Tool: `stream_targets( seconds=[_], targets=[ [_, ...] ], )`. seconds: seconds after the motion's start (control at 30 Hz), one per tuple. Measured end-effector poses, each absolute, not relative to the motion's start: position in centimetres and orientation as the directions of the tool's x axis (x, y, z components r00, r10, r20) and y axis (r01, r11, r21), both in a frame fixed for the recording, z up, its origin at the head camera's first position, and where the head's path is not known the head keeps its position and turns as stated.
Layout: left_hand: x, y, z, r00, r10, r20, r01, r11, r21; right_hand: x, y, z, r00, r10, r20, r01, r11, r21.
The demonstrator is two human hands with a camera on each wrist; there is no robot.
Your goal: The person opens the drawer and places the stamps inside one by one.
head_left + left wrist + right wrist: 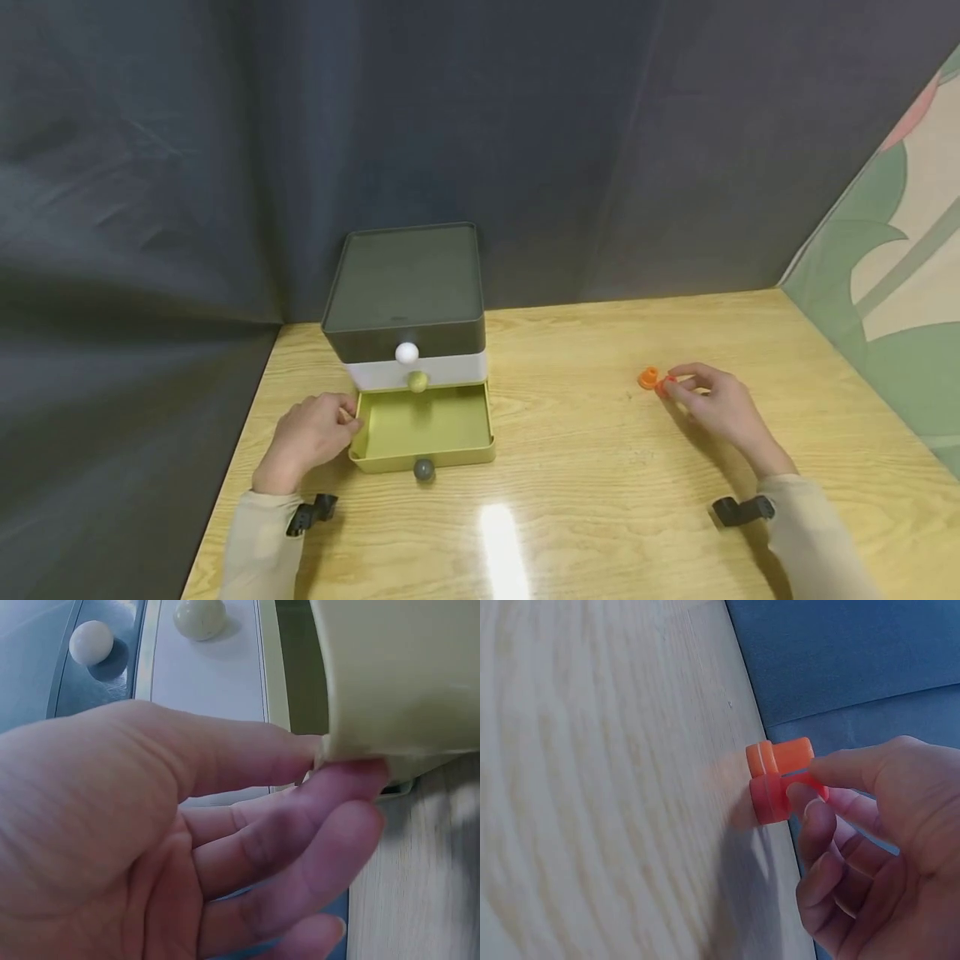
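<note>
My left hand [311, 433] pinches the left side wall of the yellow-green bottom drawer [457, 457], which stands pulled out of a small tiered cabinet [408, 279]. In the left wrist view, thumb and forefinger meet on the drawer's rim [405, 682]. Over on the right, my right hand [717, 408] pinches the narrow stem of a small red plastic piece [770, 799] with a wider round base. An orange piece [780, 756] of the same shape stands upright right beside it on the table. Inside the drawer, the bare floor shows.
Above the open drawer are a white drawer [457, 368] with a green knob [417, 382] and a dark one with a white knob [407, 353]. A grey knob [423, 470] juts from the open drawer's front. Dark curtain [562, 150] hangs behind the wooden table [585, 508].
</note>
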State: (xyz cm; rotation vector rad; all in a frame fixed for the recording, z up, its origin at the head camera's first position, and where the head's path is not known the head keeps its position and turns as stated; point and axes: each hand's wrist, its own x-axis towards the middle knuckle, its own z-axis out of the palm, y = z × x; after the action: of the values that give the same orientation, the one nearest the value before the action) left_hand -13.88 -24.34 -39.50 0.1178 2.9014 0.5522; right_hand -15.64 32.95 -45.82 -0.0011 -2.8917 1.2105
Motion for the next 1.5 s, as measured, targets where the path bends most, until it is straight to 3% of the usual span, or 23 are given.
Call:
stream_targets(
  seconds=[0.37,0.73,1.5],
  targets=[
    [-13.3,-23.8,-39.9,-0.977,0.115,-0.181,0.040,0.927,0.372,-14.6,34.2,-45.7,-1.000,0.000,-0.003,0.003,0.737,-0.676],
    [-13.1,-23.9,-39.7,-0.979,0.103,-0.176,0.032,0.931,0.362,-14.6,33.9,-43.6,-0.995,0.010,0.101,-0.060,0.746,-0.663],
    [-13.3,-24.3,-39.8,-0.981,0.097,-0.165,0.028,0.927,0.375,-15.2,26.4,-41.5,-0.983,-0.148,0.108,-0.181,0.693,-0.697]
  ],
)
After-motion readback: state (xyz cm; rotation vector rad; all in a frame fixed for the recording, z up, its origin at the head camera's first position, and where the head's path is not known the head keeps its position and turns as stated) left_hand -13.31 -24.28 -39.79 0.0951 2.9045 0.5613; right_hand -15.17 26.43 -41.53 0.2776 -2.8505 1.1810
